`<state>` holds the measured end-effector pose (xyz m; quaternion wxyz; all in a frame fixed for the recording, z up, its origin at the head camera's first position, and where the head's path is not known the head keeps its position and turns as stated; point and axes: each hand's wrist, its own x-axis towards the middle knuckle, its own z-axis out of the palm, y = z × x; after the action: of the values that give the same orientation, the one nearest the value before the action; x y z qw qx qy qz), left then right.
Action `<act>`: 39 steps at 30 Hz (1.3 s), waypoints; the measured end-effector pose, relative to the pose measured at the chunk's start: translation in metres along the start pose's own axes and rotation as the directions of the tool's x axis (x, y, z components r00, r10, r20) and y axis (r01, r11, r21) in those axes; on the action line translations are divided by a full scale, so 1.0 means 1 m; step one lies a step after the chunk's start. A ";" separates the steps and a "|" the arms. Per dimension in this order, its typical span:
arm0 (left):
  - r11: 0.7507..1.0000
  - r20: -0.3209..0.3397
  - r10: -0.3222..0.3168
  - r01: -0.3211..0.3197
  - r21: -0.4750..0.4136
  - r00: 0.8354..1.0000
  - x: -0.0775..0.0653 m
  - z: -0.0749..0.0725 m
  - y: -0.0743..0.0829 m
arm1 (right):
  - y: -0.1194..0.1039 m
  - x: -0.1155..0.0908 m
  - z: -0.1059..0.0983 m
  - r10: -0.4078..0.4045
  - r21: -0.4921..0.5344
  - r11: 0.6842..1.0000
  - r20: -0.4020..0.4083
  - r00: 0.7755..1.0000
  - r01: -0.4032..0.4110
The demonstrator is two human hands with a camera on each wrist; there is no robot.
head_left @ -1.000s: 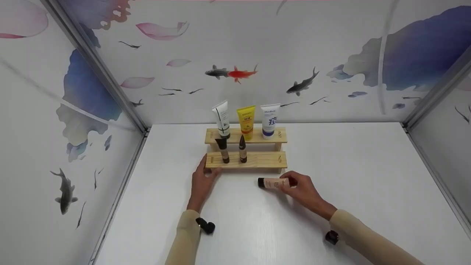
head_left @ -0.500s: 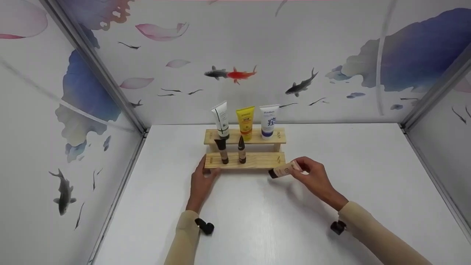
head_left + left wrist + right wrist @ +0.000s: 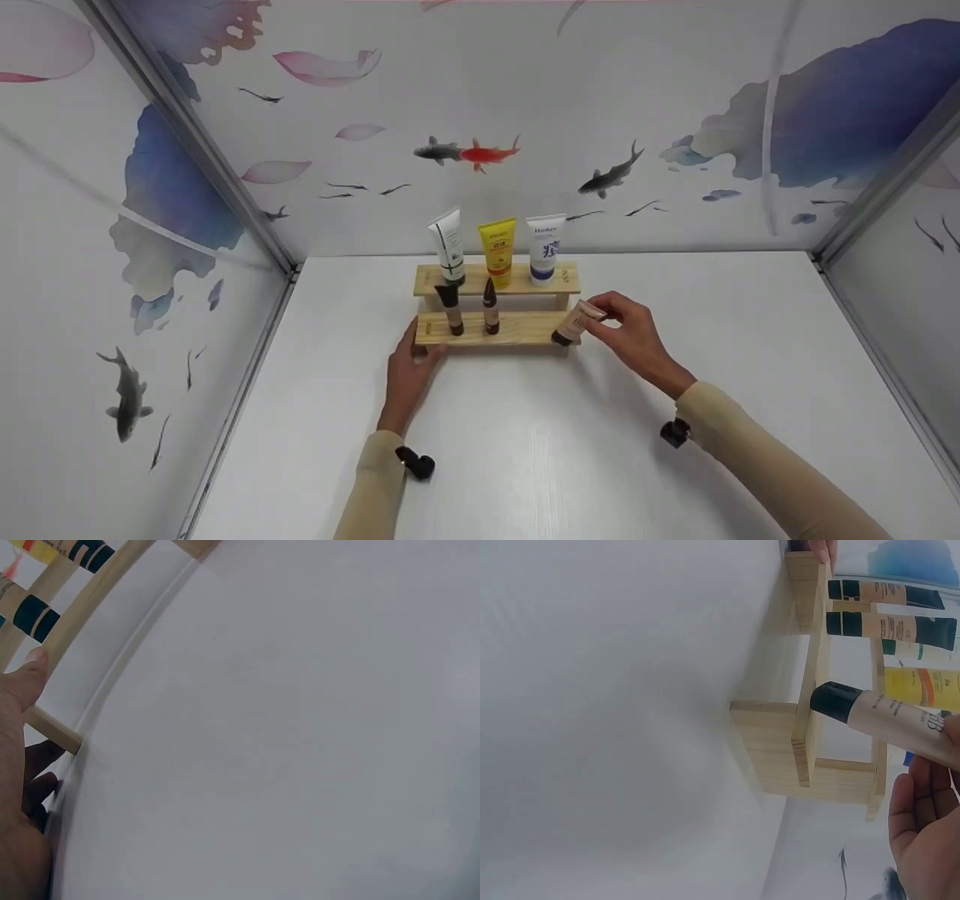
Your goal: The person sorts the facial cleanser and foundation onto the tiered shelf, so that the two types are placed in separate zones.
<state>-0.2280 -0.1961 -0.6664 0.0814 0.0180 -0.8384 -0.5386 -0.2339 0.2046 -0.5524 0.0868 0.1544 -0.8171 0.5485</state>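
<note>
My right hand (image 3: 634,335) pinches a beige cosmetic tube (image 3: 900,726) by its flat end. The tube tilts, black cap down, at the right end of the lower step of a two-step wooden rack (image 3: 525,328); whether the cap touches the wood I cannot tell. At the rack's left end, my left hand (image 3: 411,375) grips the lower step, its thumb (image 3: 31,675) on the front edge and other fingers beneath. Two small dark-capped tubes, one at left (image 3: 451,311) and one nearer the middle (image 3: 491,311), stand on that same step.
On the upper step stand a white tube with a dark line (image 3: 450,244), a yellow tube (image 3: 498,251) and a white-and-blue tube (image 3: 545,247). The rack sits on a white table (image 3: 495,450), near the painted back wall (image 3: 315,217).
My right hand has lifted the beige tube from in front of the rack, up and away to the lower step's right end, tipping its cap downward. My left hand stays on the rack.
</note>
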 end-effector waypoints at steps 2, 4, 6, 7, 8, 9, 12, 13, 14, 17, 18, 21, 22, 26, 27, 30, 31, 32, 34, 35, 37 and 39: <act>1.000 -0.002 -0.003 0.003 0.014 1.000 0.001 0.000 -0.001 | -0.002 0.004 0.004 -0.014 -0.005 1.000 -0.003 1.000 0.014; 1.000 -0.003 -0.005 0.006 0.019 1.000 0.001 0.001 -0.001 | -0.006 0.006 0.008 -0.020 -0.010 1.000 -0.005 1.000 0.020; 1.000 -0.003 -0.008 0.008 0.018 1.000 0.002 0.001 -0.002 | -0.012 0.009 0.012 -0.024 -0.003 1.000 -0.003 1.000 0.024; 1.000 -0.004 -0.009 0.009 0.017 1.000 0.002 0.001 -0.002 | -0.015 0.010 0.014 -0.030 0.003 1.000 -0.002 1.000 0.030; 1.000 -0.005 -0.010 0.011 0.015 1.000 0.002 0.001 -0.002 | -0.018 0.012 0.016 -0.036 0.008 0.999 0.000 0.999 0.036; 1.000 -0.006 -0.009 0.009 0.014 1.000 0.002 0.000 -0.002 | -0.020 0.014 0.018 -0.043 0.019 0.999 0.004 0.999 0.043; 1.000 -0.008 -0.007 0.007 0.013 1.000 0.001 0.000 -0.002 | -0.022 0.020 0.024 -0.062 0.041 0.997 0.016 0.998 0.061; 1.000 -0.008 -0.005 0.005 0.014 1.000 0.001 0.000 -0.002 | -0.021 0.022 0.026 -0.064 0.043 0.997 0.023 0.998 0.063; 1.000 -0.008 -0.003 0.003 0.017 1.000 0.001 0.000 -0.002 | -0.020 0.025 0.028 -0.063 0.043 0.997 0.030 0.998 0.061; 1.000 -0.011 0.001 -0.001 0.011 1.000 0.001 0.000 -0.002 | -0.015 0.031 0.033 -0.057 0.045 0.998 0.055 0.997 0.054; 1.000 -0.011 0.004 -0.004 0.008 1.000 0.001 -0.001 -0.002 | -0.015 0.033 0.034 -0.055 0.048 0.998 0.065 0.996 0.052; 1.000 -0.010 0.009 -0.009 -0.004 1.000 0.001 -0.001 -0.002 | -0.014 0.038 0.038 -0.060 0.065 0.996 0.087 0.994 0.055; 1.000 -0.008 0.013 -0.013 -0.003 1.000 0.001 0.000 -0.002 | -0.014 0.039 0.039 -0.065 0.072 0.996 0.093 0.994 0.058; 1.000 -0.007 0.009 -0.009 -0.002 1.000 0.001 -0.001 -0.003 | -0.015 0.043 0.043 -0.079 0.073 0.995 0.116 0.990 0.071; 1.000 -0.006 0.010 -0.010 0.002 1.000 0.001 -0.001 -0.003 | -0.016 0.044 0.044 -0.083 0.074 0.994 0.120 0.989 0.074; 1.000 -0.004 0.017 -0.016 0.010 1.000 0.001 -0.001 -0.001 | -0.016 0.046 0.048 -0.095 0.070 0.994 0.128 0.987 0.087; 1.000 -0.003 0.019 -0.019 0.011 1.000 0.001 -0.001 -0.001 | -0.017 0.046 0.048 -0.099 0.070 0.993 0.129 0.987 0.090; 1.000 -0.002 0.021 -0.021 0.013 1.000 0.001 -0.002 -0.001 | -0.017 0.047 0.049 -0.100 0.070 0.993 0.131 0.986 0.091; 1.000 0.000 0.019 -0.019 0.016 1.000 0.001 -0.002 0.000 | -0.016 0.047 0.051 -0.097 0.068 0.994 0.136 0.986 0.089; 1.000 0.000 0.016 -0.016 0.014 1.000 0.001 -0.002 0.000 | -0.016 0.047 0.052 -0.093 0.066 0.994 0.139 0.986 0.085; 1.000 -0.001 0.006 -0.006 0.009 1.000 0.000 -0.002 0.000 | -0.015 0.047 0.053 -0.082 0.067 0.995 0.145 0.986 0.072; 1.000 -0.001 0.002 -0.002 0.008 1.000 0.000 -0.002 0.000 | -0.014 0.047 0.055 -0.076 0.071 0.995 0.149 0.986 0.067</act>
<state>-0.2275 -0.1975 -0.6657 0.0824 0.0176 -0.8406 -0.5350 -0.2710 0.1419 -0.5463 0.0391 0.2276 -0.7969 0.5583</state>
